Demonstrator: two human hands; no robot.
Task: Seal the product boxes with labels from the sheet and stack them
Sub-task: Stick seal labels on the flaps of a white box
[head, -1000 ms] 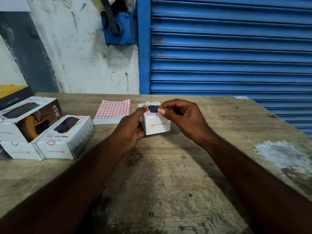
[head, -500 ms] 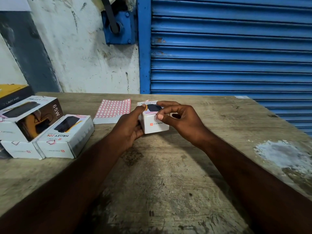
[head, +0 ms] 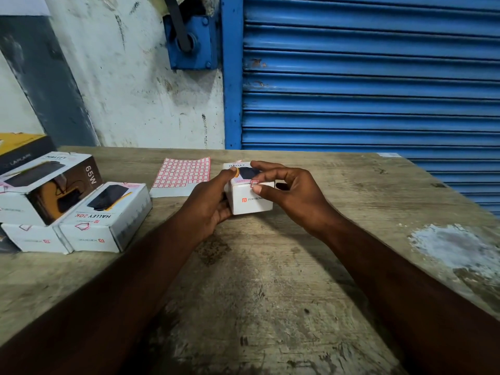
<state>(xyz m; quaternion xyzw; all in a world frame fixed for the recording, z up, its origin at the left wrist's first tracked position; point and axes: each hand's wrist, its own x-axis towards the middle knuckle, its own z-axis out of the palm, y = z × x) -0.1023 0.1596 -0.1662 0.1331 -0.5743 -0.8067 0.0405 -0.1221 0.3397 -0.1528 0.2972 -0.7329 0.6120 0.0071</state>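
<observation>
Two hands grip the box (head: 250, 204): my left hand (head: 211, 209) holds its side, my right hand (head: 295, 193) pinches its top. I'd rub the label (head: 254, 183) flat over the near edge.

A: Camera setup, quick?
B: One view, worn on the head, wide-angle. It looks forward and down across the table (head: 270, 293) from its near side.
A: Facing?
B: Toward the far edge. The blue shutter (head: 365, 90) and white wall (head: 135, 90) behind it fill the top half.
A: How near?
B: Close. The left hand (head: 208, 204) and right hand (head: 292, 196) sit mid-frame on the small box (head: 249, 201), and the forearms run out the bottom corners.
A: Coverage?
B: The far edge and far-right corner are in view, and the right edge runs off the frame. The stacked boxes (head: 105, 217) at the left are clipped by the border.
</observation>
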